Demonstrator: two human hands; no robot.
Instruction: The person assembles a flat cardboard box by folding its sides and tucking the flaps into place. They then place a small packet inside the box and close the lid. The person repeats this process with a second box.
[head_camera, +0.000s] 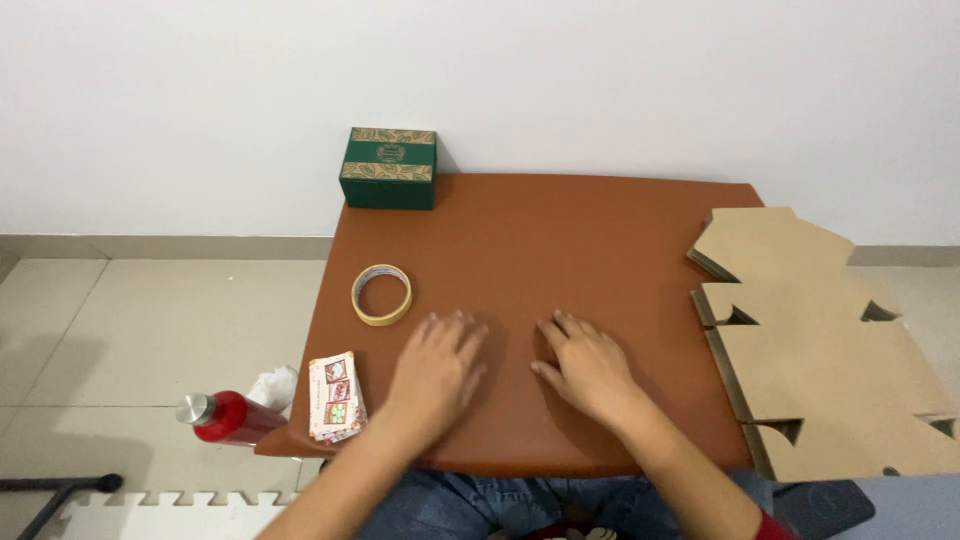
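You are looking down at a brown table (600, 220) set against a white wall. Both your hands lie flat on its bare middle, palms down and fingers spread, holding nothing. Your left hand (436, 368) rests just right of a small pack of patterned cards (335, 396) at the table's near left edge, close but not touching. Your right hand (588, 366) rests beside the left one, with a narrow gap between them.

Up and to the left of your left hand sits a roll of tape (381, 294), lying flat with its ring open to you. It looks light and stiff, and would likely lift easily with a pinch across the rim. The card pack looks light and smooth, perhaps slippery, so gripping its long edges seems safest.

At the far left corner stands a dark green box with gold trim (389, 168). Along the right edge lies a stack of flat cardboard cut-outs (815, 350), overhanging the table; they look light and stiff but bendable.

On the tiled floor to the left lies a red bottle with a silver cap (225, 415)
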